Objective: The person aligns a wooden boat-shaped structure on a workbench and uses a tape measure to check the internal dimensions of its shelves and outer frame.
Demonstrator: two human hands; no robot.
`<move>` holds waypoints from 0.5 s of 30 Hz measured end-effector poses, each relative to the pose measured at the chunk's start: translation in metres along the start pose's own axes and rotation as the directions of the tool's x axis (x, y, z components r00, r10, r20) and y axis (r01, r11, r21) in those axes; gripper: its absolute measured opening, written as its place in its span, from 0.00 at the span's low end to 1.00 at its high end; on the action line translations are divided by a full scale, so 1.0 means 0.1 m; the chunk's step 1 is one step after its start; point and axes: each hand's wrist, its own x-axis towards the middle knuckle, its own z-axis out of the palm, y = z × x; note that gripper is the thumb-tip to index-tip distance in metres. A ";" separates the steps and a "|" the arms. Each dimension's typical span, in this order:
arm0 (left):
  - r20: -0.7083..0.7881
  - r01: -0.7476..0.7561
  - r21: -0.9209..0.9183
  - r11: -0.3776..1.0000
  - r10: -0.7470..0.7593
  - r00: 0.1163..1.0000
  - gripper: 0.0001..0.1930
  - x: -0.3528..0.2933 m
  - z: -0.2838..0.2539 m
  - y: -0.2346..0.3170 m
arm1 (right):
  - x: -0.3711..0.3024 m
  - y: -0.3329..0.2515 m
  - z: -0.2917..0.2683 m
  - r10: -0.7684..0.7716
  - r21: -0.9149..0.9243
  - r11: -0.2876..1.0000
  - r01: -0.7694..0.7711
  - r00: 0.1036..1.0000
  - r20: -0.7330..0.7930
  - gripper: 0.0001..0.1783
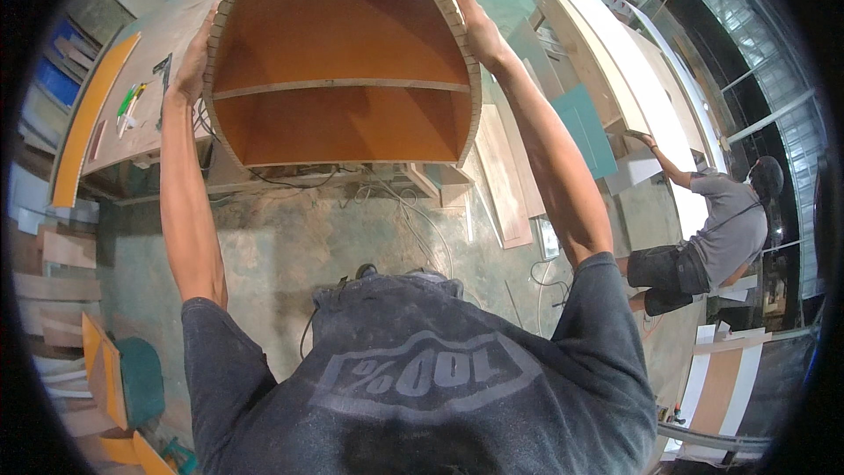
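Squarely between the two hands stands an arch-shaped cabinet shell (338, 26), its slatted rim curving up on both sides and its orange interior crossed by a shelf (343, 85). Against its left flank lies the left hand (193, 62), and along its right flank the right hand (479, 26), fingers extended; neither is curled closed. Left of the cabinet, a workbench (132, 148) carries small tools; whether it supports the shell, I cannot tell.
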 end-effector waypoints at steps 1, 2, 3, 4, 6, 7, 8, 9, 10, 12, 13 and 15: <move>-0.004 -0.011 0.004 1.000 0.011 1.000 0.37 0.00 -0.01 0.00 | -0.01 -0.02 0.00 0.013 -0.023 1.000 -0.013 1.000 0.005 0.45; -0.021 -0.009 0.031 0.999 0.010 1.000 0.37 -0.01 -0.03 -0.01 | -0.02 -0.03 -0.02 0.025 -0.046 0.999 -0.025 1.000 0.011 0.45; -0.030 -0.008 0.052 0.999 0.010 1.000 0.37 -0.04 0.06 0.05 | -0.04 -0.03 -0.07 0.042 -0.076 0.996 -0.041 0.999 0.010 0.46; -0.039 -0.007 0.072 0.997 0.010 0.999 0.38 -0.06 0.11 0.08 | -0.06 -0.01 -0.11 0.065 0.003 0.998 -0.065 0.997 0.038 0.47; 0.083 0.114 -0.022 0.993 -0.112 0.990 0.37 -0.03 -0.10 0.04 | -0.11 0.09 -0.18 0.093 0.162 0.981 -0.109 0.991 0.099 0.48; 0.143 0.177 -0.063 0.982 -0.167 0.976 0.37 -0.02 -0.22 0.02 | -0.16 0.22 -0.23 0.152 0.145 0.977 -0.158 0.987 0.055 0.49; 0.047 0.200 -0.069 0.977 -0.197 0.979 0.37 0.02 -0.30 -0.03 | -0.23 0.41 -0.30 0.209 0.130 0.969 -0.208 0.978 0.009 0.50; -0.050 0.231 -0.076 0.970 -0.235 0.971 0.37 0.02 -0.35 -0.12 | -0.33 0.61 -0.32 0.273 0.122 0.956 -0.267 0.962 -0.034 0.50; -0.145 0.264 -0.085 0.961 -0.274 0.951 0.37 0.02 -0.38 -0.23 | -0.46 0.80 -0.29 0.363 0.167 0.921 -0.353 0.932 -0.029 0.50; -0.139 0.216 -0.017 0.976 -0.216 0.966 0.34 -0.05 -0.39 -0.52 | -0.62 1.03 -0.18 0.467 0.270 0.855 -0.442 0.884 -0.030 0.49; -0.130 0.190 0.014 0.982 -0.187 0.974 0.33 -0.07 -0.34 -0.58 | -0.67 1.07 -0.10 0.493 0.328 0.828 -0.454 0.869 -0.041 0.49; -0.126 0.240 -0.041 0.970 -0.243 0.962 0.30 -0.08 -0.32 -0.47 | -0.75 1.13 0.11 0.462 0.469 0.805 -0.364 0.880 -0.111 0.47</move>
